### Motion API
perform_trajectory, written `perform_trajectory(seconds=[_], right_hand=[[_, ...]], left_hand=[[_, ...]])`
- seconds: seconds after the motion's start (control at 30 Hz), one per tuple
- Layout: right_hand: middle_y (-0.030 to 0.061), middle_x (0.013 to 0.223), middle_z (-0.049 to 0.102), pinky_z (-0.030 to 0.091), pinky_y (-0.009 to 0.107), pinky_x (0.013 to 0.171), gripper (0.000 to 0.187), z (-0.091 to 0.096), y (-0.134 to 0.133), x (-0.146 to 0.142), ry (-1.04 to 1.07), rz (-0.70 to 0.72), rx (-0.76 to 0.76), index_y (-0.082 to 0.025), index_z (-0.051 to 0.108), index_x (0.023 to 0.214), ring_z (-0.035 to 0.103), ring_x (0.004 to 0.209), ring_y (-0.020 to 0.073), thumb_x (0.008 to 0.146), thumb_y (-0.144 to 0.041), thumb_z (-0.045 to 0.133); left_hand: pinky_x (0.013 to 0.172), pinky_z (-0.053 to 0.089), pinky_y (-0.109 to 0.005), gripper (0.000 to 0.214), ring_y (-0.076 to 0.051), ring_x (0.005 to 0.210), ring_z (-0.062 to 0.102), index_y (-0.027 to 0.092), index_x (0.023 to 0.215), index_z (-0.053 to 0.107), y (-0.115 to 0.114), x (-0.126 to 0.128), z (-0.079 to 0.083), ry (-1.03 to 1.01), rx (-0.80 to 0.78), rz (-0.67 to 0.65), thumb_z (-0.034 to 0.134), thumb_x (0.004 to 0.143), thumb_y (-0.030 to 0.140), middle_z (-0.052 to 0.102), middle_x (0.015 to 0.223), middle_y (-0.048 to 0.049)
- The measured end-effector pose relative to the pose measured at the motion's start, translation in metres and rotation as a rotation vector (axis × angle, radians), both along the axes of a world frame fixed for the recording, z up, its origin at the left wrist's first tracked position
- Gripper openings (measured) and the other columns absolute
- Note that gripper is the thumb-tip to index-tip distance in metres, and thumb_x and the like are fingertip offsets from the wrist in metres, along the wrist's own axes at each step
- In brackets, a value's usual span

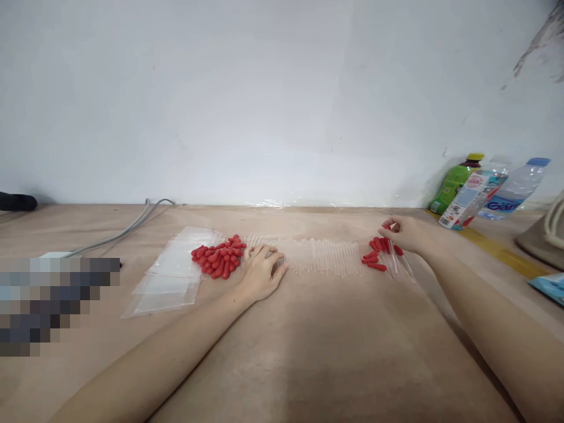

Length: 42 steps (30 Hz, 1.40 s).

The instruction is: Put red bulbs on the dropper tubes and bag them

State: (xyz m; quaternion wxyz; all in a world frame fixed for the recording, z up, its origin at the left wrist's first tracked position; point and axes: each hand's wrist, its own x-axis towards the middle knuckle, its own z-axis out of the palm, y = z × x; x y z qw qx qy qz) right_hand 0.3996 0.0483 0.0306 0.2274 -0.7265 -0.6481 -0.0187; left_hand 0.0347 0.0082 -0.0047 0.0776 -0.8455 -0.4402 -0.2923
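A heap of small red rubber bulbs [219, 258] lies on the wooden table [308, 352]. To its right runs a long row of clear thin tubes [317, 255]. My left hand [262, 271] rests on the left end of that row, fingers curled loosely over the tubes, right beside the red heap. My right hand [403, 233] is at the row's right end, fingers pinched on a red-capped tube above a small cluster of finished red-tipped tubes [379, 254].
Clear plastic bags [171, 276] lie left of the red heap. A grey cable [127, 229] runs along the back left. Three bottles [480, 191] lean against the wall at right, with a bag strap [553, 226] and a blue packet [549, 286] nearby.
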Motion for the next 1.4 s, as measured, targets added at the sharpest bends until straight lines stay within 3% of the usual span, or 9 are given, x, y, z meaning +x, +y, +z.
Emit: perform_trajectory(seconds=[0.17,0.33,0.4,0.6,0.87,1.03,1.17,1.27,1.4], right_hand=[[0.0056,0.07,0.062,0.037,0.027,0.053,0.033,-0.006,0.005,0.011,-0.061,-0.031,-0.038,-0.017,0.059,0.082,0.054,0.06,0.0177,0.066,-0.046,0.053],[0.0078,0.071,0.062,0.035,0.028,0.052,0.024,0.001,0.002,0.014,-0.143,-0.117,-0.002,-0.017,0.06,0.07,0.055,0.063,0.0195,0.067,-0.04,0.053],[0.0058,0.068,0.062,0.035,0.026,0.051,0.024,0.006,-0.003,0.006,-0.113,-0.008,-0.049,-0.017,0.061,0.07,0.054,0.06,0.0172,0.067,-0.039,0.053],[0.0039,0.066,0.062,0.037,0.023,0.057,0.02,0.014,-0.012,-0.026,-0.167,0.581,-0.356,-0.018,0.068,0.07,0.053,0.062,0.0144,0.07,-0.028,0.05],[0.0055,0.071,0.06,0.038,0.024,0.062,0.022,0.002,-0.005,-0.022,-0.286,0.64,-0.313,-0.02,0.068,0.07,0.053,0.07,0.0164,0.069,-0.019,0.046],[0.0066,0.076,0.056,0.039,0.028,0.067,0.016,0.003,-0.006,-0.021,-0.26,0.619,-0.225,-0.018,0.063,0.069,0.051,0.075,0.018,0.071,-0.021,0.047],[0.0062,0.08,0.058,0.04,0.03,0.068,0.013,0.01,-0.01,-0.031,-0.118,0.555,-0.021,-0.018,0.058,0.075,0.052,0.078,0.0187,0.074,-0.023,0.046],[0.0046,0.08,0.06,0.04,0.029,0.064,0.012,0.007,-0.014,-0.057,0.045,0.482,0.17,-0.019,0.055,0.079,0.053,0.073,0.0176,0.078,-0.025,0.046],[0.0055,0.08,0.061,0.04,0.032,0.07,0.012,-0.015,-0.028,-0.11,0.115,0.559,0.379,-0.018,0.056,0.085,0.052,0.078,0.0193,0.08,-0.025,0.048]], left_hand=[[0.084,0.025,-0.043,0.022,-0.022,0.097,0.046,0.021,0.095,0.058,0.0,0.001,0.0,0.005,-0.015,0.007,0.047,0.081,0.033,0.056,0.099,-0.0056],[0.084,0.024,-0.043,0.022,-0.021,0.095,0.047,0.021,0.095,0.058,0.0,0.002,0.001,0.003,-0.021,0.004,0.046,0.082,0.034,0.057,0.098,-0.0056],[0.084,0.024,-0.043,0.023,-0.021,0.095,0.047,0.021,0.096,0.058,0.0,0.002,0.001,0.005,-0.023,0.004,0.045,0.082,0.034,0.057,0.097,-0.0053],[0.085,0.023,-0.042,0.022,-0.021,0.096,0.046,0.022,0.095,0.057,-0.001,0.002,-0.001,0.012,-0.035,0.025,0.045,0.082,0.034,0.057,0.098,-0.0047],[0.085,0.023,-0.042,0.022,-0.021,0.096,0.047,0.022,0.095,0.057,-0.001,0.003,0.0,0.019,-0.035,0.026,0.045,0.082,0.034,0.058,0.097,-0.0042],[0.084,0.023,-0.042,0.023,-0.021,0.096,0.047,0.022,0.096,0.058,0.0,0.002,-0.001,0.013,-0.029,0.025,0.045,0.082,0.034,0.058,0.097,-0.0051],[0.085,0.022,-0.044,0.023,-0.022,0.097,0.047,0.024,0.097,0.059,0.0,0.002,-0.001,0.031,-0.02,0.015,0.045,0.082,0.034,0.058,0.1,-0.0049],[0.085,0.021,-0.044,0.021,-0.021,0.097,0.047,0.024,0.093,0.06,-0.001,0.002,0.0,0.029,-0.015,0.008,0.045,0.082,0.033,0.059,0.101,-0.0041],[0.083,0.022,-0.044,0.021,-0.021,0.089,0.05,0.021,0.086,0.061,-0.003,0.003,0.003,0.016,-0.029,0.045,0.044,0.083,0.033,0.063,0.09,-0.004]])
